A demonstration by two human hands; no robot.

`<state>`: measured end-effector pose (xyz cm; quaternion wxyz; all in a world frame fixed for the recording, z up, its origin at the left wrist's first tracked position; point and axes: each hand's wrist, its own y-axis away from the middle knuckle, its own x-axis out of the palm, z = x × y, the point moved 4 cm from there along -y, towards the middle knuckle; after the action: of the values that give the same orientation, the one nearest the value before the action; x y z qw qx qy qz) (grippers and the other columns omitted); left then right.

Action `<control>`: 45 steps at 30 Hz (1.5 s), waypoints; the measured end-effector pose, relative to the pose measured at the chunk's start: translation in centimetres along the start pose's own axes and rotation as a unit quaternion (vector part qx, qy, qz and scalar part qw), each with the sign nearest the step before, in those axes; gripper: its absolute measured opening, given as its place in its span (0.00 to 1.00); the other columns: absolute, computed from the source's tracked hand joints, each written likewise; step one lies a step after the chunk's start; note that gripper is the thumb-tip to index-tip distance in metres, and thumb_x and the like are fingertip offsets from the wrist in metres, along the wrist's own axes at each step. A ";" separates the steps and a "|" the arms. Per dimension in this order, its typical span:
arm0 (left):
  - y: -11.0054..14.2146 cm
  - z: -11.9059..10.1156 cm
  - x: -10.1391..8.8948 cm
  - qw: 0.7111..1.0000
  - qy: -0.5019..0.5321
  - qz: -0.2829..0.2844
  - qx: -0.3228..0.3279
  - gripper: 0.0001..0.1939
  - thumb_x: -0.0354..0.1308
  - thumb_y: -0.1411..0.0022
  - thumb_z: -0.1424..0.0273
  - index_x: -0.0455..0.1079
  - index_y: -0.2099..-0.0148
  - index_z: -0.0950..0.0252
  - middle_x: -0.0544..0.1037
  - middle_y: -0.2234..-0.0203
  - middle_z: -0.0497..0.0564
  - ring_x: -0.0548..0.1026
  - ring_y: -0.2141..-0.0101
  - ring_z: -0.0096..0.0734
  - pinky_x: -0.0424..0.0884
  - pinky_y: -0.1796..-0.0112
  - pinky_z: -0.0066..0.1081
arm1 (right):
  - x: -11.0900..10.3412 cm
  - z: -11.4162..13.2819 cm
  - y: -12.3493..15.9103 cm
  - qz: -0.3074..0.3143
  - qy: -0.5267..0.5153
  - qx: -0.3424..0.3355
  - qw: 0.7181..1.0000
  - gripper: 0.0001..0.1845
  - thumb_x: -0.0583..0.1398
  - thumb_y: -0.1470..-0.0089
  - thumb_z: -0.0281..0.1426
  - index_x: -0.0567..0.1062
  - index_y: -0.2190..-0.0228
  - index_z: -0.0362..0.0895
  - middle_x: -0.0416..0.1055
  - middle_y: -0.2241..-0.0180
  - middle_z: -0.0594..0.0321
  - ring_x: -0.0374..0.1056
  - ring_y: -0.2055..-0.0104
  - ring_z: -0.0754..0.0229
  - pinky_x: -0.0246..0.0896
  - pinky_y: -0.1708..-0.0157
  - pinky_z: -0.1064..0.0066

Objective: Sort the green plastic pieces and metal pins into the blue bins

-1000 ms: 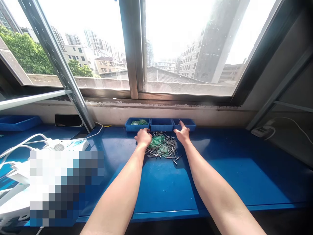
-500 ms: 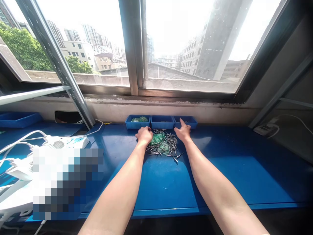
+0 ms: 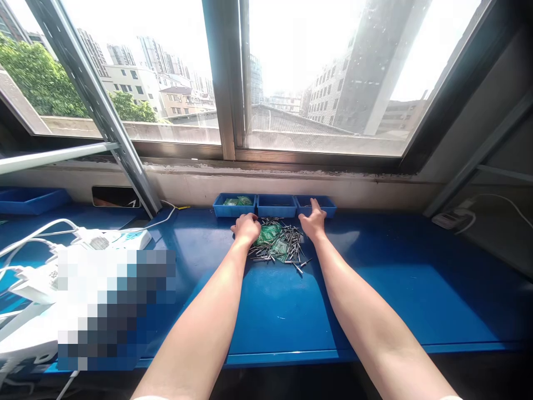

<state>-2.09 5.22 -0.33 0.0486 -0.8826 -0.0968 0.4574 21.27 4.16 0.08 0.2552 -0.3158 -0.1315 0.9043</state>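
Observation:
On the blue table lies a loose pile of thin metal pins that look like blind rivets (image 3: 295, 244), mixed with green plastic packets (image 3: 270, 234). At the left edge of the pile rests my left hand (image 3: 246, 229), its fingers curled down; what they hold, if anything, is hidden. My right hand (image 3: 313, 221) reaches over the front rim of the right blue bin (image 3: 330, 210), fingers stretched out and apart, with nothing visible in them. Beside it stand the middle blue bin (image 3: 276, 211) and the left blue bin (image 3: 233, 211), which holds green packets.
White power strips with plugs and cables (image 3: 100, 240) lie at the left, near a pixelated patch. A phone-like dark slab (image 3: 115, 196) leans by the wall behind a metal shelf post (image 3: 125, 147). Another blue tray (image 3: 37, 203) sits far left; a white adapter (image 3: 448, 220) lies right.
The fingers of my right hand have spread over the right bin, where one finger pointed up before. My left hand stays almost where it was.

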 end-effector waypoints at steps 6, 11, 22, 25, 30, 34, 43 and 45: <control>-0.3 0.2 0.4 1.000 0.005 0.005 0.009 0.15 0.49 0.44 0.69 0.71 0.55 0.58 0.76 0.55 0.54 0.70 0.52 0.46 0.60 0.54 0.43 | -0.5 0.8 0.4 -0.072 0.001 -0.043 0.996 0.22 0.54 0.58 0.29 0.73 0.58 0.40 0.70 0.56 0.54 0.59 0.50 0.51 0.54 0.47 0.61; -0.4 0.1 0.5 1.000 0.003 0.008 0.010 0.16 0.50 0.44 0.70 0.71 0.55 0.57 0.77 0.56 0.53 0.70 0.52 0.46 0.60 0.54 0.43 | 1.5 1.4 1.0 0.068 0.028 -0.098 0.992 0.14 0.55 0.55 0.32 0.77 0.66 0.44 0.73 0.65 0.59 0.64 0.57 0.54 0.59 0.53 0.65; -0.2 -0.1 0.8 1.000 -0.005 0.021 0.021 0.15 0.49 0.44 0.67 0.73 0.56 0.57 0.78 0.58 0.52 0.69 0.51 0.47 0.59 0.54 0.42 | 3.5 1.3 1.8 0.156 0.126 -0.093 0.975 0.13 0.58 0.51 0.38 0.80 0.73 0.45 0.71 0.63 0.53 0.60 0.52 0.46 0.56 0.53 0.56; -0.2 -0.1 0.8 1.000 -0.002 0.020 0.019 0.15 0.49 0.44 0.67 0.73 0.57 0.57 0.78 0.58 0.52 0.69 0.51 0.46 0.59 0.53 0.42 | 3.6 1.3 1.8 0.160 0.109 -0.093 0.977 0.13 0.57 0.51 0.38 0.79 0.73 0.45 0.71 0.63 0.53 0.60 0.53 0.47 0.57 0.53 0.57; -0.2 -0.2 0.8 1.000 -0.002 0.021 0.019 0.14 0.49 0.43 0.67 0.73 0.57 0.57 0.78 0.58 0.52 0.69 0.51 0.46 0.59 0.53 0.41 | 4.0 1.0 1.7 0.175 0.119 -0.078 0.974 0.13 0.62 0.55 0.41 0.78 0.73 0.45 0.70 0.61 0.52 0.59 0.52 0.46 0.57 0.54 0.57; -0.3 -0.1 0.8 1.000 -0.002 0.022 0.022 0.14 0.50 0.43 0.67 0.73 0.58 0.57 0.78 0.59 0.52 0.70 0.52 0.46 0.59 0.54 0.42 | 4.2 1.1 1.7 0.192 0.121 -0.067 0.972 0.11 0.62 0.54 0.40 0.77 0.76 0.45 0.69 0.60 0.52 0.59 0.52 0.46 0.56 0.54 0.55; -0.3 -0.1 0.8 1.000 0.005 0.012 0.024 0.12 0.50 0.44 0.67 0.73 0.59 0.57 0.79 0.61 0.52 0.71 0.53 0.46 0.59 0.54 0.42 | 4.0 1.3 1.9 0.187 0.127 -0.085 0.970 0.15 0.55 0.47 0.39 0.77 0.74 0.45 0.71 0.62 0.52 0.61 0.54 0.47 0.56 0.55 0.56; -0.3 -0.1 0.8 1.000 0.004 0.010 0.025 0.13 0.50 0.44 0.67 0.73 0.59 0.57 0.79 0.61 0.51 0.71 0.54 0.45 0.59 0.55 0.42 | 3.9 1.3 1.8 0.187 0.124 -0.079 0.971 0.16 0.54 0.47 0.39 0.77 0.74 0.45 0.71 0.62 0.52 0.62 0.54 0.47 0.57 0.55 0.57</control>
<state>-1.59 5.70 -0.79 0.0666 -0.8841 -0.0764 0.4562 17.14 4.63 -1.58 0.0702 -0.4637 -0.1089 0.8765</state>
